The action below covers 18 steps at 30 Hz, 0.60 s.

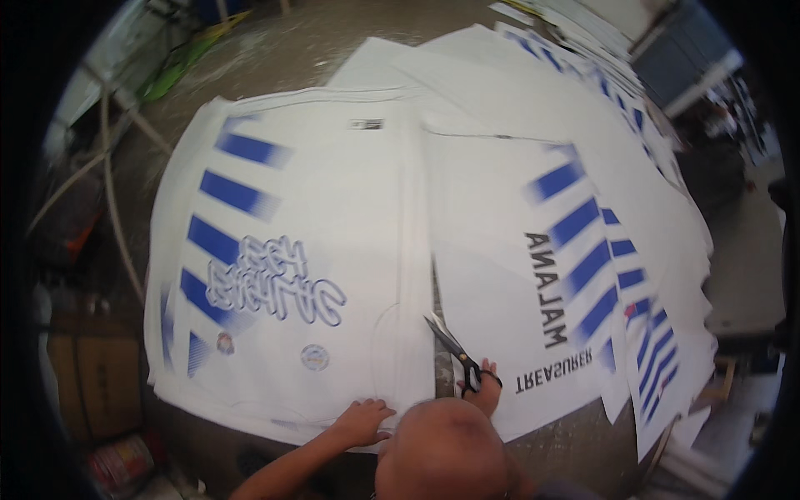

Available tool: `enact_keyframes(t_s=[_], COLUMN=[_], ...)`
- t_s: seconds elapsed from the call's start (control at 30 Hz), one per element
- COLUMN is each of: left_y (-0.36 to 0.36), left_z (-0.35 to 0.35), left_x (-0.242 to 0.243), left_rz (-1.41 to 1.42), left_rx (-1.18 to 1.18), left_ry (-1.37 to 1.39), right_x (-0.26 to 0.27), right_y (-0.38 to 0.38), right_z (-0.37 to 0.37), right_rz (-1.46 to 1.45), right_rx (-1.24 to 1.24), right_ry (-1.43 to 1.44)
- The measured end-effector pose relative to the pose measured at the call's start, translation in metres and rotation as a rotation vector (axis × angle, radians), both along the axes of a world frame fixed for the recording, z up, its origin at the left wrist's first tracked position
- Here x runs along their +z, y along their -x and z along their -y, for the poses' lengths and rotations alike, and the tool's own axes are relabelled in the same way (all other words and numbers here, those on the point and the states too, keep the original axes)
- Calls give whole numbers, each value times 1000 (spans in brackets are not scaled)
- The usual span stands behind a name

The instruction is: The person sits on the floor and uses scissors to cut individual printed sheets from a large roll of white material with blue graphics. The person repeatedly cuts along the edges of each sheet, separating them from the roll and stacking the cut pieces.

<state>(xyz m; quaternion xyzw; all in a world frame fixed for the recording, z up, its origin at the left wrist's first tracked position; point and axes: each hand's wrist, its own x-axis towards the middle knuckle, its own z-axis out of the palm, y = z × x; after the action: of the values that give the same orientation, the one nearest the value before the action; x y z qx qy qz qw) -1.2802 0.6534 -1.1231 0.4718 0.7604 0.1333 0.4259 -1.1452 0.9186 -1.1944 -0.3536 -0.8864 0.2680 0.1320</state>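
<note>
My left hand (365,422) lies with its fingers apart near the lower edge of a white printed sheet (337,187), which looks like fabric and has blue stripes, lettering and round emblems. My right hand (489,392) holds black-handled scissors (465,361) by the finger loops. The blades are spread and point up and left, over the narrow gap beside this sheet. Right of the gap lies another white printed sheet (487,250) with blue stripes and mirrored dark lettering. A curved outline is faintly visible on the left sheet. The top of a head hides part of both arms.
More white sheets (644,231) with blue patterns overlap at the right. Thin poles (112,181) stand at the left, above a cardboard box (94,381) and a red container (122,462). A grey-brown surface (275,50) shows beyond the sheets.
</note>
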Motion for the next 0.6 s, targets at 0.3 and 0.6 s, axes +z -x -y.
enact_keyframes(t_s=[0.3,0.6], left_y=[37,114], left_z=[-65,-66], left_x=[-1,31], left_rz=[722,621], left_rx=[766,1894], left_ry=[-346,-711], right_x=[42,96], right_y=[158,213], right_z=[-101,-46], right_rz=[-344,-293], right_rx=[-265,404], right_ry=[-251,771])
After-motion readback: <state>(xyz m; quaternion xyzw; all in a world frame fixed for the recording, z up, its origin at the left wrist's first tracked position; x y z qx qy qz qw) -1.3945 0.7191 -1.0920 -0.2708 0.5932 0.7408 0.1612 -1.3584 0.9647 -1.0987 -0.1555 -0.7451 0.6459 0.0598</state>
